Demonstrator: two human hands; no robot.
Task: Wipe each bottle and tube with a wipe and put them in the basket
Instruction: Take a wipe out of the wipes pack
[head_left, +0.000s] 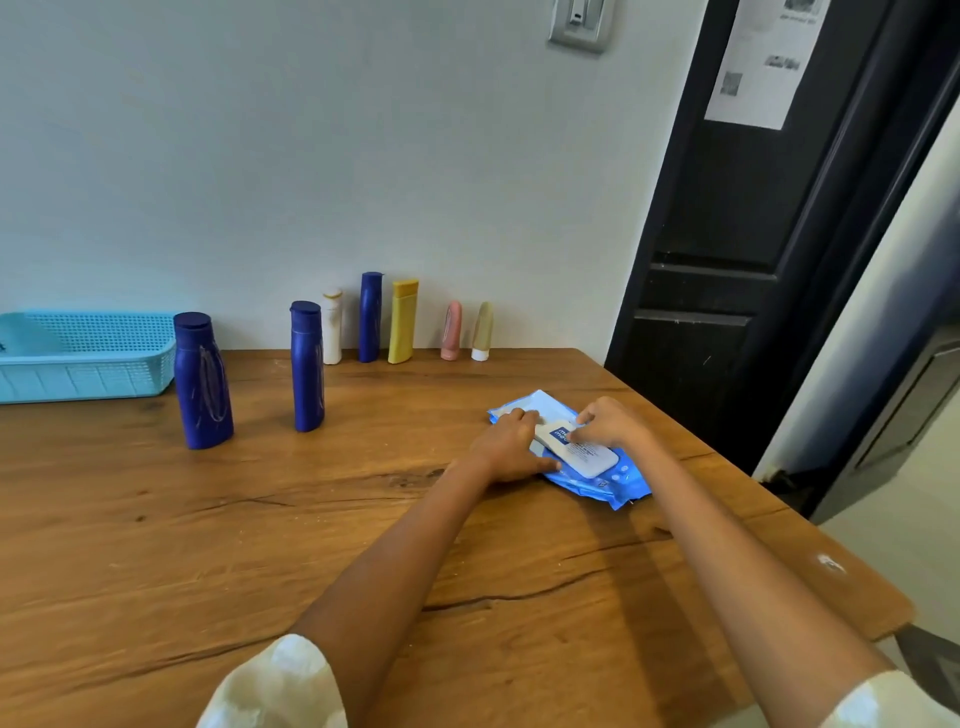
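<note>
A blue pack of wipes (587, 478) lies flat on the wooden table (260, 545) at the right. My left hand (511, 449) rests on its left side, fingers spread over the pack. My right hand (610, 426) has its fingertips at the pack's white lid (587, 457). Along the wall stand a wide blue bottle (202, 382), a slim blue bottle (306, 366), a white bottle (332, 327), another blue bottle (370, 317), a yellow bottle (402, 322), a pink tube (452, 331) and a beige tube (483, 332). A light blue basket (88, 358) sits at the far left.
A dark door (753, 234) stands just right of the table, with a paper sheet (763, 62) stuck on it. The table's right edge runs diagonally near the pack. A cracked grain line crosses the table top.
</note>
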